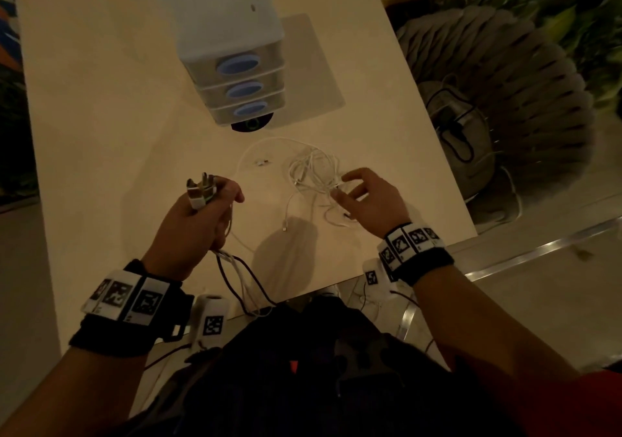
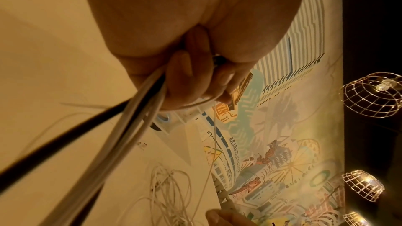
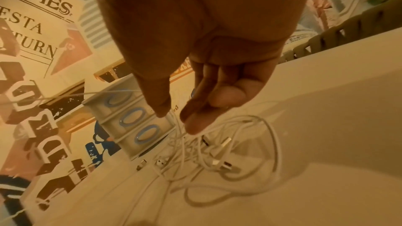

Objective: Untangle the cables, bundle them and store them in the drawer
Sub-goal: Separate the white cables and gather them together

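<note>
Head view: pale cream tabletop, near edge just beside the body, right edge slanting off toward a grey ridged seat. Left hand closed around a gathered bunch of white and dark cables, metal plug ends sticking up past the thumb, loose ends hanging over the near edge. Right hand over a tangled heap of thin white cables lying mid-table, thumb and forefinger pinching one strand. Small white three-drawer plastic unit with blue oval handles farther back, all drawers shut, bare surface to its left and between it and the heap.

Left wrist view: fingers curled tight on the bunch, one dark cable among pale ones; colourful wall mural and wire-cage lamps, unseen from the head.

Right wrist view: thumb and forefinger nearly closed, a white strand between them; silver connector ends plain within the heap, with the drawer unit behind.
</note>
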Demonstrator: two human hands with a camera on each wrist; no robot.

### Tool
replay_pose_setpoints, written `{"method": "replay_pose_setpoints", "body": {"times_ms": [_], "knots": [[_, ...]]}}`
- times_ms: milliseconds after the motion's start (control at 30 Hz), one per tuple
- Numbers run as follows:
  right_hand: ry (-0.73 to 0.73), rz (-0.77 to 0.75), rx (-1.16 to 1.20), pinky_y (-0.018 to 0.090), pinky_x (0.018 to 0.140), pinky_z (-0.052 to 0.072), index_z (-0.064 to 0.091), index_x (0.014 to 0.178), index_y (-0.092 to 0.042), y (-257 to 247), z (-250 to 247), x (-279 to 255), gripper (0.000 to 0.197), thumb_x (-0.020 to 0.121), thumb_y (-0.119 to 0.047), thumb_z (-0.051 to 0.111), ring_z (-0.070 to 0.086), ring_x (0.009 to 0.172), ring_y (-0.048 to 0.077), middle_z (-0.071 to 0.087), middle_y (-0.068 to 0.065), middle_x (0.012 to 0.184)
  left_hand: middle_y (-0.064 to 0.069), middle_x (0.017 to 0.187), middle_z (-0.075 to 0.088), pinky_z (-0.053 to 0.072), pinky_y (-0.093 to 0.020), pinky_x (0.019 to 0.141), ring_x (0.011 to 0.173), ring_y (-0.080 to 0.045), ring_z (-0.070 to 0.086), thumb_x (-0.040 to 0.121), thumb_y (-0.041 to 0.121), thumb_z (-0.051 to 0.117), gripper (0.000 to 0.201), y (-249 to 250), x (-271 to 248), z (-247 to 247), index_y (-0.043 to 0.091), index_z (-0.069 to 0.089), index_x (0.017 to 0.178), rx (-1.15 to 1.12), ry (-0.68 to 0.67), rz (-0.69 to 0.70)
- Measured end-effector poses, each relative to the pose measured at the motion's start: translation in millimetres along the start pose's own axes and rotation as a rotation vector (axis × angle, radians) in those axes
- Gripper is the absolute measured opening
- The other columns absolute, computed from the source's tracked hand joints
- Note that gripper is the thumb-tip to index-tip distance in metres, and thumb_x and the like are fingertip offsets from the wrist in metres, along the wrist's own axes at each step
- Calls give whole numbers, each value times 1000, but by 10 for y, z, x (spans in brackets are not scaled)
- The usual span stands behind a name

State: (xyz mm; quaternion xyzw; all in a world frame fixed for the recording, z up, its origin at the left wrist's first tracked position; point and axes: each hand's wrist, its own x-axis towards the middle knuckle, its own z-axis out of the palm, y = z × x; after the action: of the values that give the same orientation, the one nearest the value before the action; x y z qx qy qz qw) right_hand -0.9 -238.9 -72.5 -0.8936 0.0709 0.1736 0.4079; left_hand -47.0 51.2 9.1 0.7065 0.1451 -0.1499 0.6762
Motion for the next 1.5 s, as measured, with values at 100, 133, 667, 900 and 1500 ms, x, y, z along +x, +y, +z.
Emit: {"method": "replay_pose_setpoints", "body": {"times_ms": [100,133,667,900,1500], "knots": [[-87,-80,-93,30,79,54,67,107,-32,-78,53,160,25,91,-50,66,70,82,14,73,-11,93,-7,59,28,26,-23,44,48,-16,23,108,22,44,26,38,-10,33,11,61,91,43,-14,24],[-91,-94,-135,28,80,50,69,106,-28,-101,57,206,22,93,-45,65,68,89,16,73,-9,98,-8,60,28,26,-23,44,49,-17,23,108,22,44,26,47,-10,41,11,61,91,58,-15,31],[-46,-78,484,42,65,62,47,109,-13,-414,-271,199,15,107,-27,45,72,66,31,73,10,82,-12,66,44,37,-33,55,52,-10,37,104,32,52,16,-43,57,30,27,64,113,195,305,84],[-64,-67,597,39,62,61,45,110,-13,-516,-341,251,15,108,-27,43,73,68,35,72,13,83,2,82,68,42,-14,60,67,-16,57,103,17,54,13,144,-57,476,17,66,97,424,109,246],[-229,-119,503,40,79,61,51,105,-11,-276,-253,76,11,107,-21,47,74,79,29,74,12,86,-2,82,69,32,-25,46,47,-16,35,102,36,52,28,-247,795,974,14,69,104,136,78,-393]]}}
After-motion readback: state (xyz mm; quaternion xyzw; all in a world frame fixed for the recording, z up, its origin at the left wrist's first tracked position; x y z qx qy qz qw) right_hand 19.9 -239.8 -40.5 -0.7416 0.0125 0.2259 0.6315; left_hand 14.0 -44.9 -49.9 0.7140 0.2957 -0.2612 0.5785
